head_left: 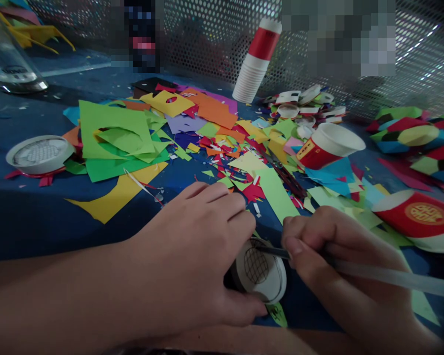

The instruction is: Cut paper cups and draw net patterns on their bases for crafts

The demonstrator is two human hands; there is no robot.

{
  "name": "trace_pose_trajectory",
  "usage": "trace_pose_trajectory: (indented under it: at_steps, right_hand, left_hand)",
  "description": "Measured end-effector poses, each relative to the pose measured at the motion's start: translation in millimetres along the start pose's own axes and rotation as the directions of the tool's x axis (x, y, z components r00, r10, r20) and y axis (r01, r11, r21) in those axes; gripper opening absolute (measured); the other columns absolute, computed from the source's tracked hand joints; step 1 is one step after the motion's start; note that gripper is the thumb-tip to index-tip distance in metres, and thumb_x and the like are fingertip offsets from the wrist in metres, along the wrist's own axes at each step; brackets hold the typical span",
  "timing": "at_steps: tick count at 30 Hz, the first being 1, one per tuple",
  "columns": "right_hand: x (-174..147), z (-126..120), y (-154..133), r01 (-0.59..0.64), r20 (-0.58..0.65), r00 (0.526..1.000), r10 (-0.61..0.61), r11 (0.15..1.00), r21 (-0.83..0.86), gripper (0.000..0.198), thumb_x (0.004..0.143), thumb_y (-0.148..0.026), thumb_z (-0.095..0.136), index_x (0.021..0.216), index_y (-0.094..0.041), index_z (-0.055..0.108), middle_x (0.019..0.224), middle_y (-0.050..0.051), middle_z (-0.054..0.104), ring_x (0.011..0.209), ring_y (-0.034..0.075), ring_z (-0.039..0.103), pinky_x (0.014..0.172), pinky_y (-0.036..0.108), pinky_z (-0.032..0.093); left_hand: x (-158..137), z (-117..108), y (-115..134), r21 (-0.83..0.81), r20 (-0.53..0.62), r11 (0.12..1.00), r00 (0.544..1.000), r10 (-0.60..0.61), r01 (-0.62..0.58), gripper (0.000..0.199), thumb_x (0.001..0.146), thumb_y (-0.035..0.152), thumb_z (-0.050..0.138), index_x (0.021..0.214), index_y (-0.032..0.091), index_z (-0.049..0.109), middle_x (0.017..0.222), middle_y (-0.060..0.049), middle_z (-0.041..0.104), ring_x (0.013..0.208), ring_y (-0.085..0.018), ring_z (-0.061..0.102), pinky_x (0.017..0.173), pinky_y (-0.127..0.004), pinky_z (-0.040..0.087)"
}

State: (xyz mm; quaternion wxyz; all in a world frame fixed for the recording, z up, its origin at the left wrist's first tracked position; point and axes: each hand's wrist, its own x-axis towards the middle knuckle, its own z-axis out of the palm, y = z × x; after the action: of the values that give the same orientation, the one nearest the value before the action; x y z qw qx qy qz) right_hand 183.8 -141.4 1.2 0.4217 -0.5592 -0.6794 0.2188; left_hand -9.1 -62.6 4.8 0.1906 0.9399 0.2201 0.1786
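My left hand (pixel 203 251) is wrapped round a white round paper-cup base (pixel 276 283), its thumb at the near edge. A dark grid inside an oval is drawn on the base's face. A small green paper piece (pixel 277 314) with dark marks shows beneath it. My right hand (pixel 340 261) pinches a pen (pixel 395 277) with a translucent barrel, its dark front end touching the drawn grid. Another white cup base (pixel 40 153) with a similar grid drawing and red paper tabs below it lies at the far left.
Coloured paper scraps (pixel 222 153) cover the middle of the blue table (pixel 33 212). A red-and-white cup (pixel 331 143) and another cup (pixel 422 219) lie to the right. Behind stand a leaning cup stack (pixel 257 61), a pile of cut cup pieces (pixel 303 108) and a glass (pixel 15 69).
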Motion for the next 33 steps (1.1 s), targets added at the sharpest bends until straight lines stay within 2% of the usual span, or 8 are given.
trace_pose_trajectory:
  at_steps: [7,12,21,33]
  right_hand:
    - [-0.7,-2.1,-1.3,-0.002,-0.016,1.0,0.002,1.0,0.022,0.026,0.085,-0.005,0.058,0.07,-0.023,0.046,0.062,-0.007,0.052,0.052,0.008,0.049,0.046,0.018,0.041]
    - [2.3,-0.6,-2.1,0.004,-0.033,0.999,-0.005,1.0,-0.009,0.026,0.083,-0.005,0.058,0.068,-0.024,0.048,0.06,-0.007,0.053,0.049,0.009,0.049,0.043,0.019,0.041]
    - [2.2,0.6,-2.0,-0.002,-0.097,0.995,0.001,1.0,-0.014,0.028,0.08,-0.005,0.06,0.065,-0.024,0.046,0.055,-0.004,0.05,0.046,0.011,0.046,0.04,0.023,0.038]
    - [-0.3,-0.6,-1.2,-0.009,-0.065,0.998,0.008,1.0,-0.01,0.028,0.078,-0.005,0.059,0.066,-0.025,0.045,0.054,-0.005,0.048,0.045,0.012,0.045,0.04,0.022,0.037]
  left_hand:
    - [0.9,0.6,-0.3,0.001,0.0,1.0,1.0,0.005,-0.005,0.047,0.066,0.054,0.086,0.077,0.019,0.056,0.084,-0.001,0.058,0.083,-0.026,0.054,0.077,-0.046,0.043]
    - [-0.7,0.3,1.4,-0.023,0.0,1.0,1.0,-0.008,0.008,0.045,0.067,0.052,0.085,0.076,0.02,0.055,0.085,-0.002,0.059,0.085,-0.027,0.055,0.082,-0.049,0.044]
    - [0.2,2.8,-1.9,-0.018,-0.011,1.0,1.0,0.002,-0.002,0.046,0.065,0.054,0.085,0.079,0.02,0.058,0.087,-0.003,0.06,0.089,-0.029,0.057,0.08,-0.049,0.045]
    - [-1.0,-1.1,4.5,-0.016,0.02,0.999,0.998,-0.052,0.052,0.039,0.067,0.048,0.084,0.078,0.02,0.06,0.086,-0.002,0.062,0.085,-0.027,0.057,0.084,-0.049,0.048]
